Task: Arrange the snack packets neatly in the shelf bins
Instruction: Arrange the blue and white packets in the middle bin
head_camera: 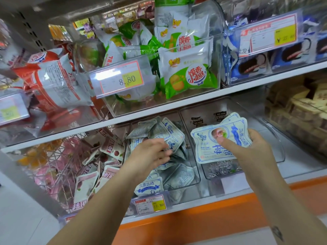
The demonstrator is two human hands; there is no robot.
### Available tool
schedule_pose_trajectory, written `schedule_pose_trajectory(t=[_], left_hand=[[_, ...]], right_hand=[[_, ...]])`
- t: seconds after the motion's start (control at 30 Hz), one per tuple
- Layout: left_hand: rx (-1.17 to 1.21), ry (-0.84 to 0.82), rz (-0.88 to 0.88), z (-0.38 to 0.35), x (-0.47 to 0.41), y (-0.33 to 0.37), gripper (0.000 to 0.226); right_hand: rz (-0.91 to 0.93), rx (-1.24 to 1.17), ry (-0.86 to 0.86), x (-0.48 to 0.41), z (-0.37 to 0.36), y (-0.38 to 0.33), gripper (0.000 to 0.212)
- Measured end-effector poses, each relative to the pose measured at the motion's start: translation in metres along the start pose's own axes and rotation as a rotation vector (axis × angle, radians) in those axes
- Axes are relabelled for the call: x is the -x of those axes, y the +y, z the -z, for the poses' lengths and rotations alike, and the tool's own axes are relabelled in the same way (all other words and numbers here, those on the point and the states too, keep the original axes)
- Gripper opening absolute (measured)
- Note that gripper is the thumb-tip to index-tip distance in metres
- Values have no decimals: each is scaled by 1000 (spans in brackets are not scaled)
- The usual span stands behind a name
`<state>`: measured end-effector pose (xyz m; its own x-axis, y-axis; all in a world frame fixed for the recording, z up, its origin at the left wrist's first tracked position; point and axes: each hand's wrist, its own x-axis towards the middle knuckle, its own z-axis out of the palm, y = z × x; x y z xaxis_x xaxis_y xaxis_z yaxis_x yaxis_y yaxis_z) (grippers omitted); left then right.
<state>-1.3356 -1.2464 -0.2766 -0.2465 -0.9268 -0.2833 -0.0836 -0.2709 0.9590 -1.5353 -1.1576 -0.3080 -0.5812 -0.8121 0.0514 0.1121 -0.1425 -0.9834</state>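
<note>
My right hand (247,151) holds a small stack of white-and-blue snack packets (212,140), thumb pressed on the top one, above the right clear bin (276,144) of the lower shelf. My left hand (150,152) reaches into the middle clear bin (196,174), fingers curled among a loose pile of the same blue-and-white packets (169,137); the blur hides whether it grips one. A few dark-printed packets (221,167) lie low in the right bin.
A wire basket (58,167) at lower left holds pink-and-white packets. The upper shelf carries bins of green biscuit packs (187,75), red packs (51,80) and blue cookie packs (251,66). Price tags (150,204) hang on bin fronts. Brown packets (300,103) fill the far right.
</note>
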Motion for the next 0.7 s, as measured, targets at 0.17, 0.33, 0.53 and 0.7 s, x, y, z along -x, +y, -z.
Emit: schedule_pose_trajectory(t=[0.17, 0.33, 0.53, 0.7], left_hand=[[-1128, -363, -65, -21, -49, -19, 40], [-1152, -464, 112, -34, -79, -34, 61], [-1576, -494, -219, -31, -86, -41, 43], [-1678, -476, -342, -32, -88, -56, 36]], right_hand=[[8, 5, 5, -1, 2, 1, 24], [20, -5, 0, -5, 8, 1, 28], [25, 7, -16, -7, 10, 3, 30], [25, 0, -18, -6, 10, 1, 28]])
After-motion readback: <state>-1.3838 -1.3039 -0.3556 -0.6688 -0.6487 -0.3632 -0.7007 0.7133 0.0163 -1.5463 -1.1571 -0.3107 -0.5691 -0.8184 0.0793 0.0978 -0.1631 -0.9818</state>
